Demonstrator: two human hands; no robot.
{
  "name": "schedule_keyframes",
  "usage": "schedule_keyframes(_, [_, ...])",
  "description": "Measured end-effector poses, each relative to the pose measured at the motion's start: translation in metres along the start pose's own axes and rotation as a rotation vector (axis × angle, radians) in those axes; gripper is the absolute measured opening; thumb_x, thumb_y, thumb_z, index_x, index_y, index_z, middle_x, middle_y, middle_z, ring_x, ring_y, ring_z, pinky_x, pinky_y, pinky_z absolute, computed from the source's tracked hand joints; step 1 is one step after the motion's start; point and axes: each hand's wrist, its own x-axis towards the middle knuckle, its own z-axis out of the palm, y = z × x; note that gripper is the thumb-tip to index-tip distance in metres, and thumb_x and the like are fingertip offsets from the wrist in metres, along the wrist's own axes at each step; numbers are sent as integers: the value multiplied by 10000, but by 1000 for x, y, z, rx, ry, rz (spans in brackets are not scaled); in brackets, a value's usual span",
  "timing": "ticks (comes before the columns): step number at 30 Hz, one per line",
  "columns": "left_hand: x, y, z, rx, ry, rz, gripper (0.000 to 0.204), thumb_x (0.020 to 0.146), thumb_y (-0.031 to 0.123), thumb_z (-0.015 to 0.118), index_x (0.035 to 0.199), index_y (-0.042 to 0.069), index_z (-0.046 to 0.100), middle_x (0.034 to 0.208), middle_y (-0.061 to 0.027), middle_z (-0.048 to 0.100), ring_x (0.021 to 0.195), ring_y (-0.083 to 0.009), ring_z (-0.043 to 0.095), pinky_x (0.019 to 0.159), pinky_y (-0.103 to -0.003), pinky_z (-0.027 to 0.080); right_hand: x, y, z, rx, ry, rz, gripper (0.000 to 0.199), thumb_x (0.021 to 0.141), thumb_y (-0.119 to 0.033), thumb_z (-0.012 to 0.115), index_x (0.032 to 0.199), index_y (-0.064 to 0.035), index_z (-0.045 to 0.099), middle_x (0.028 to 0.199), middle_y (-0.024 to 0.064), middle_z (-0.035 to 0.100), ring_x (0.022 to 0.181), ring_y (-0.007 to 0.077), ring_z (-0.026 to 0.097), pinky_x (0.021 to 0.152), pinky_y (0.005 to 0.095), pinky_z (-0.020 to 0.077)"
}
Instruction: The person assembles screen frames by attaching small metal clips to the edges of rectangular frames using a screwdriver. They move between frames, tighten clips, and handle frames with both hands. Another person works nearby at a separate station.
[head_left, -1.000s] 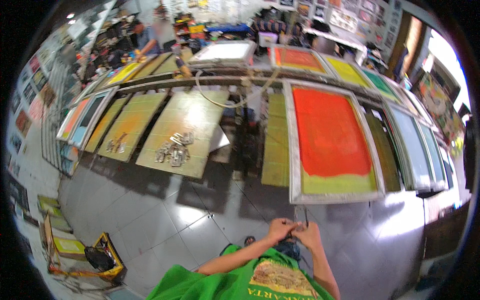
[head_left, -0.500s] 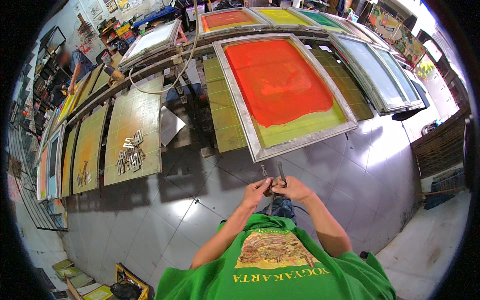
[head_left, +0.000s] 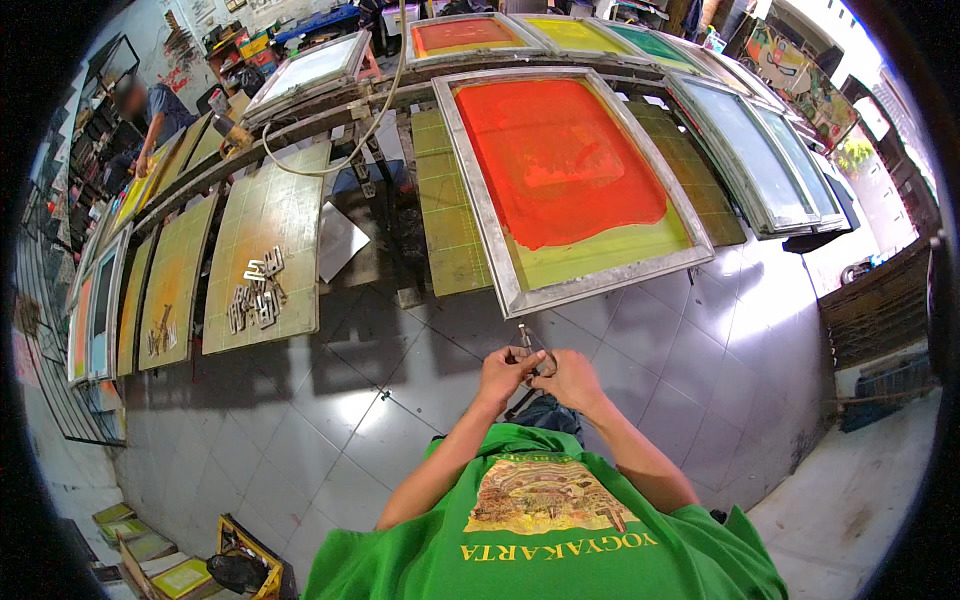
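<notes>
My left hand (head_left: 503, 376) and my right hand (head_left: 568, 381) meet in front of my body, fingers closed together. Between them is a small metal clamp-like piece (head_left: 525, 338), with a thin bolt-like end sticking up past the left fingertips. The fingers cover most of it, so its full shape is hidden. Just beyond my hands stands a screen-printing frame (head_left: 513, 300), tilted toward me, with red-orange ink (head_left: 560, 165) spread over its yellow-green mesh.
Metal hardware pieces (head_left: 258, 292) lie piled on a tan board (head_left: 240, 215) to the left, with smaller ones on the neighbouring board (head_left: 178, 270). More screen frames (head_left: 785, 170) line the rack. A hose (head_left: 385, 115) hangs over it. Someone (head_left: 160, 120) works at the far left.
The dark rod that stood up from my right hand no longer points upward. My hands have shifted slightly left, and the view has moved a little.
</notes>
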Motion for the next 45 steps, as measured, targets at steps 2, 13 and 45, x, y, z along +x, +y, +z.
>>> schedule_keyframes(2, [-9, 12, 2, 168, 43, 67, 297, 885, 287, 825, 926, 6, 742, 771, -7, 694, 660, -94, 618, 645, -256, 500, -7, -11, -14, 39, -88, -4, 495, 825, -453, 823, 829, 11, 649, 735, 93, 655, 725, 190, 648, 664, 391, 515])
schedule_keyframes(13, [-17, 29, 3, -180, -231, -106, 330, 1002, 243, 681, 1187, -30, 682, 1080, -79, 740, 936, -157, 721, 881, -275, 582, -21, 83, 0, 407, 284, 233, 543, 1074, -444, 477, 1117, 51, 695, 938, 135, 744, 802, 215, 690, 716, 329, 520])
schedule_keyframes(45, [6, -23, -4, -29, -289, -83, 207, 934, 135, 690, 1122, 54, 720, 944, 34, 716, 915, -72, 632, 817, -260, 506, -60, -31, 30, -448, 373, 106, 520, 694, -459, 877, 949, -48, 686, 925, 178, 718, 858, 413, 708, 745, 500, 552])
